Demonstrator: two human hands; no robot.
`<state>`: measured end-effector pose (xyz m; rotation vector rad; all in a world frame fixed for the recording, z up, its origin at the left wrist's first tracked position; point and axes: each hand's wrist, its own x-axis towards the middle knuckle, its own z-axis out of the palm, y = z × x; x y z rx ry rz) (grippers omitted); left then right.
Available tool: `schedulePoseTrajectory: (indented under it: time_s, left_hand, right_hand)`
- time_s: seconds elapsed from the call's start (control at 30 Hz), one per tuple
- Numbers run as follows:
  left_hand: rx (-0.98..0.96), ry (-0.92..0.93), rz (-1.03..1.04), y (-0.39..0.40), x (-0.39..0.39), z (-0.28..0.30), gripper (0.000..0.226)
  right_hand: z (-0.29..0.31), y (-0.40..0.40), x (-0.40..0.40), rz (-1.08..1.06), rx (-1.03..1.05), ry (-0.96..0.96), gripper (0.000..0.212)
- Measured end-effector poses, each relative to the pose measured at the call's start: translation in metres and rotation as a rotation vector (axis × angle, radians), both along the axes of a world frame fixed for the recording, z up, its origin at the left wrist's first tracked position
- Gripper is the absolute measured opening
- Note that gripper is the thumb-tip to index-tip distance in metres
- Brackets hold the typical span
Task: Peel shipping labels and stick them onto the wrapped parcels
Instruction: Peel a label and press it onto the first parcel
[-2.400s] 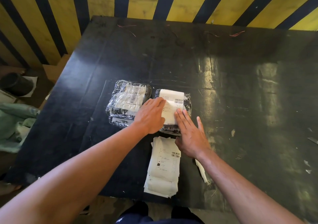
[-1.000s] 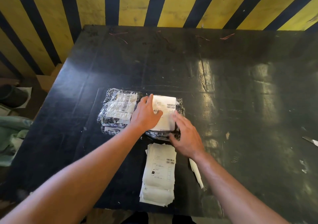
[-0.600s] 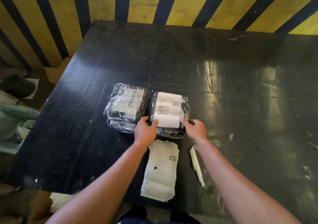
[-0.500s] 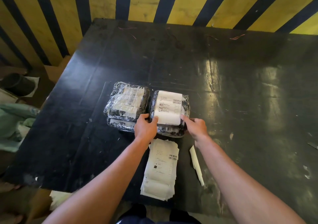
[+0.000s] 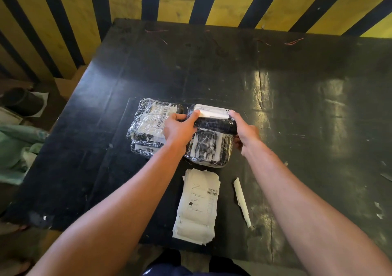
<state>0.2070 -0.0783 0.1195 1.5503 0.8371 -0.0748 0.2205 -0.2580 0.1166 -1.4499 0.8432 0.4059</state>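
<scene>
Two hands – left (image 5: 180,130), right (image 5: 246,130) – gripping one labelled parcel (image 5: 214,123), another parcel (image 5: 209,148) beneath

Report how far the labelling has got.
Done: the left pile of parcels carries labels, and the lifted parcel has one on top. In hand: the left hand and right hand grip that parcel above an unlabelled parcel. Left: that parcel and the label stack.

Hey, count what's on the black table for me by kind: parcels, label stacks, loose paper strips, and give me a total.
Wrapped parcels: at least 4: lifted parcel, one under it, a left stack of two: top, bottom
Label stacks: 1
Paper strips: 1
Total: 6
</scene>
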Motion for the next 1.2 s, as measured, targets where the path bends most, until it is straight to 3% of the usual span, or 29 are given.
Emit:
schedulePoseTrajectory:
  time_s: [0.2,0.33,0.5,0.67,0.8,1.0,1.2]
  left_hand:
    - [0.029,-0.057,-0.038,-0.002,-0.008,-0.004,0.036]
    - [0.033,-0.183,-0.085,-0.008,-0.028,-0.017,0.040]
    - [0.028,-0.221,-0.198,-0.026,-0.030,-0.013,0.041]
    - [0.102,-0.081,-0.315,-0.071,-0.030,-0.032,0.042]
    - [0.124,0.039,-0.455,-0.122,-0.032,-0.058,0.068]
    - [0.142,0.148,-0.653,-0.198,-0.033,-0.094,0.066]
    - [0.129,0.231,-0.693,-0.256,-0.029,-0.123,0.067]
  right_hand:
    - [-0.005,-0.011,0.001,0.103,-0.032,-0.049,0.051]
    - [-0.016,-0.022,-0.013,0.132,0.010,-0.200,0.028]
    - [-0.017,-0.053,-0.022,0.101,0.046,-0.291,0.018]
    - [-0.037,-0.105,-0.044,0.024,0.028,-0.238,0.011]
    - [-0.057,-0.151,-0.067,-0.055,-0.023,-0.161,0.005]
    - [-0.101,-0.222,-0.091,-0.147,-0.121,-0.028,0.033]
    - [-0.124,-0.270,-0.091,-0.176,-0.168,0.039,0.014]
